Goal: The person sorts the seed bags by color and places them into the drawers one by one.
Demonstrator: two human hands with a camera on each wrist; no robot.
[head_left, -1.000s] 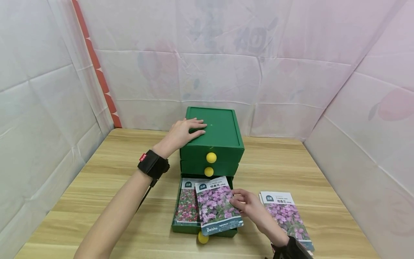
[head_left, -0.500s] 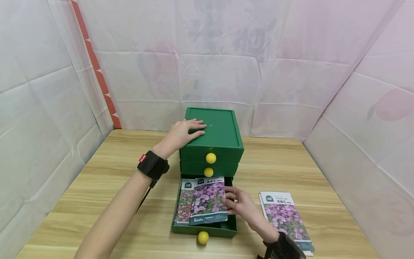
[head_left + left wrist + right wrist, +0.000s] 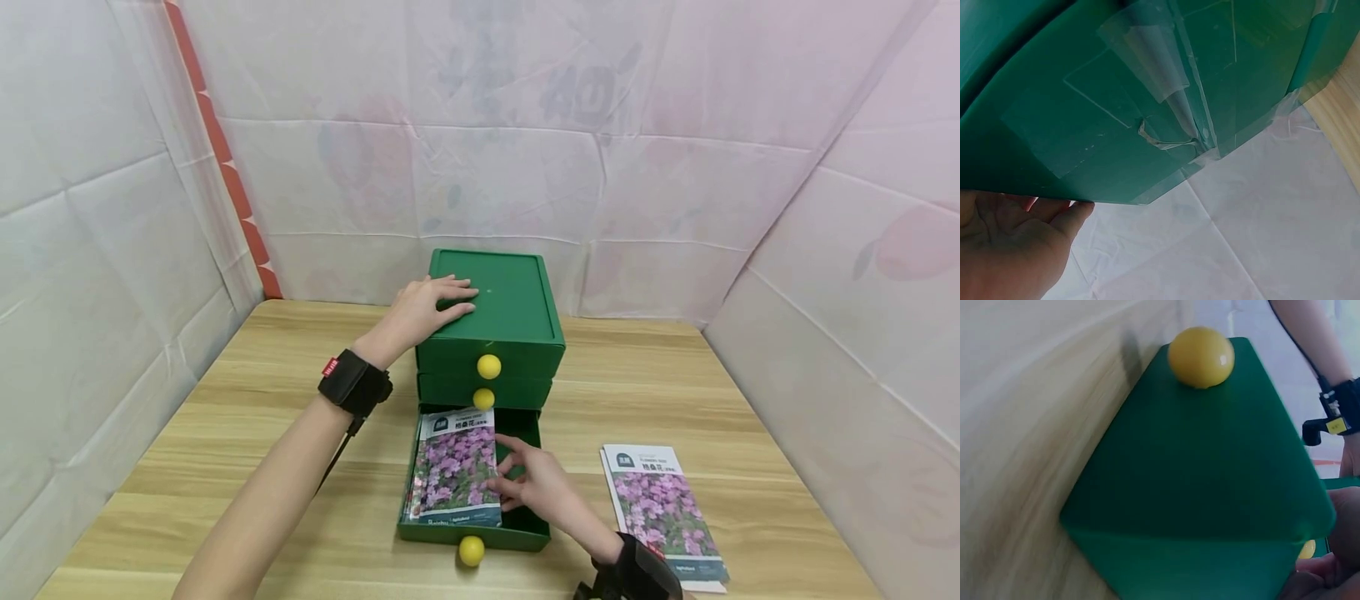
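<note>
Right hand (image 3: 536,487), fingers loosely spread, touches the packet's (image 3: 457,467) right edge; packet lies lengthwise against the drawer's (image 3: 525,529) left wall

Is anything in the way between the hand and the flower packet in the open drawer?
No. The right hand already touches the flower packet, which lies in the open bottom drawer. Nothing visible sits between them. The left hand rests on top of the green box.
</note>
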